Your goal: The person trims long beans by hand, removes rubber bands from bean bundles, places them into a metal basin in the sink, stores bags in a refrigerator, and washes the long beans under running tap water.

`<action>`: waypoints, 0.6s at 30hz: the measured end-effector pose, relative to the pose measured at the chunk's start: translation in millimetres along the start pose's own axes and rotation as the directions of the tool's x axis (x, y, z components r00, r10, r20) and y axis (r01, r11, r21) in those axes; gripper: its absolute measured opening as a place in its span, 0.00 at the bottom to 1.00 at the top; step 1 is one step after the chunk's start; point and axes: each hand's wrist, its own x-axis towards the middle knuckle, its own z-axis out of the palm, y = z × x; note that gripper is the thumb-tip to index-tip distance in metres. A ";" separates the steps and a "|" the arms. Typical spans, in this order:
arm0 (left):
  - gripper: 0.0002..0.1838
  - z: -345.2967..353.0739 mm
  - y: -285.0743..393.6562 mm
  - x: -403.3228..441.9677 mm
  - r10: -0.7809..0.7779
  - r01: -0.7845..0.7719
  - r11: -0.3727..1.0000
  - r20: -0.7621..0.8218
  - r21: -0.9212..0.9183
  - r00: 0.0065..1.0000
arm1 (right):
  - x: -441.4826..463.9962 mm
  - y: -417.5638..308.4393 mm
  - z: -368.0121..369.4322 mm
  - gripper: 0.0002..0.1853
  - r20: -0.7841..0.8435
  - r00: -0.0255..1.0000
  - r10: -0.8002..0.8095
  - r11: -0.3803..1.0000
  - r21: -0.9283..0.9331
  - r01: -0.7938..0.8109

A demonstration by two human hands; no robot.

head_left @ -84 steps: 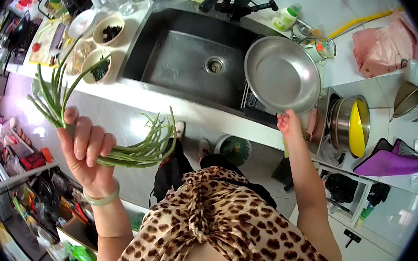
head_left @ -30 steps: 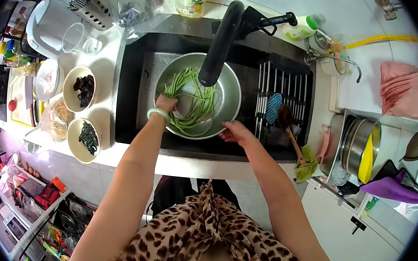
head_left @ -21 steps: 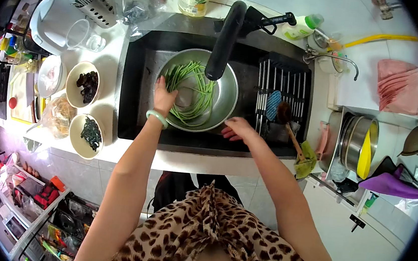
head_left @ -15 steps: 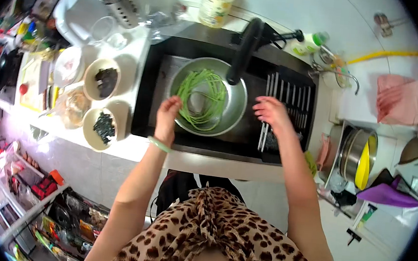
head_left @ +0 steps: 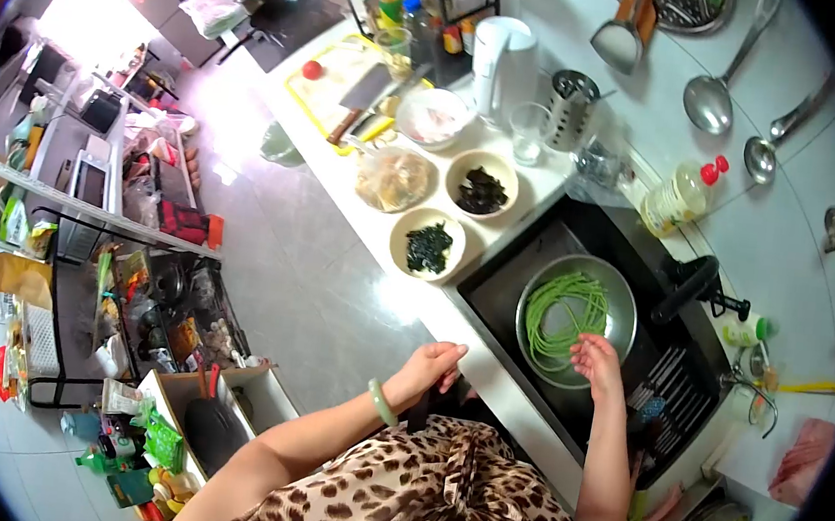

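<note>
Green beans (head_left: 541, 318) lie in a loose ring inside the metal basin (head_left: 619, 315), which sits in the dark sink (head_left: 497, 290). The likeliest trouble looks to be the right hand (head_left: 600, 361) hooking a strand or bumping the basin's rim: a snagged strand could drag others over the edge, and a knock off-centre could tilt the basin. The faucet (head_left: 688, 292), just beside the basin, could be struck if the basin were raised carelessly. The right fingers are slightly bent and apart, with nothing visible between them; their tips reach over the basin at the ring's near side, though whether they touch a bean cannot be told. The left hand (head_left: 430, 367) is well apart from the beans, by the front edge of the counter (head_left: 490, 365), its fingers curled; whether their tips meet the thumb is unclear.
</note>
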 end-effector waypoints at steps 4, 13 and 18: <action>0.17 -59.5 -1.7 -28.1 0.017 -0.031 0.998 -0.231 -0.057 0.973 | 1.5 -2.2 35.5 0.10 0.021 1.000 -0.007 1.000 -0.022 0.007; 0.16 -224.0 34.5 -6.4 0.186 -0.269 0.954 -0.447 -0.130 0.875 | -22.0 -24.8 95.8 0.10 -0.222 0.972 -0.077 0.994 -0.097 0.056; 0.17 -303.0 79.3 9.6 0.228 -0.287 0.950 -0.352 -0.124 0.908 | -45.9 -16.7 158.5 0.11 -0.369 0.921 -0.121 0.984 0.078 0.161</action>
